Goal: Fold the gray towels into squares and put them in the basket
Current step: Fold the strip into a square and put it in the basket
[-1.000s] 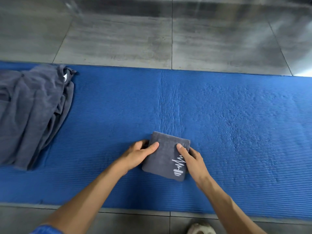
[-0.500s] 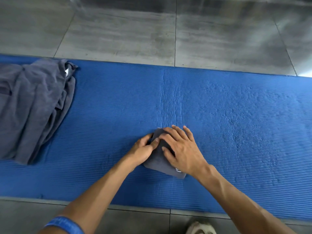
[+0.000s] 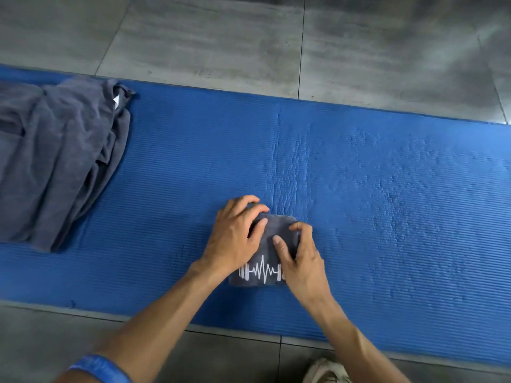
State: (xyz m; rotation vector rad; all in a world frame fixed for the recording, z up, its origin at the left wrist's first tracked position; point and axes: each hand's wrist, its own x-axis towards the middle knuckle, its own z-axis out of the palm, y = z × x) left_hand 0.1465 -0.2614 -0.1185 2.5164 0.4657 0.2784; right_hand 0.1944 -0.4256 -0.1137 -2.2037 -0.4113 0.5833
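Note:
A small gray towel (image 3: 272, 230), folded into a thick square with a white heartbeat-and-dumbbell print facing me, lies on the blue mat (image 3: 359, 203). My left hand (image 3: 235, 239) grips its left edge, fingers curled over the far corner. My right hand (image 3: 301, 258) grips its right edge, thumb on top and fingers bent over the side. A loose pile of gray towels (image 3: 55, 161) lies crumpled at the mat's left end. No basket is in view.
Gray floor tiles (image 3: 221, 37) lie beyond the mat and in front of it. The toe of a light shoe (image 3: 323, 371) shows at the bottom edge. A blue band (image 3: 102, 369) circles my left wrist.
My right hand slid off the top of the folded towel to its right edge. The left hand moved onto its left edge. The towel turned, so the white print now faces me.

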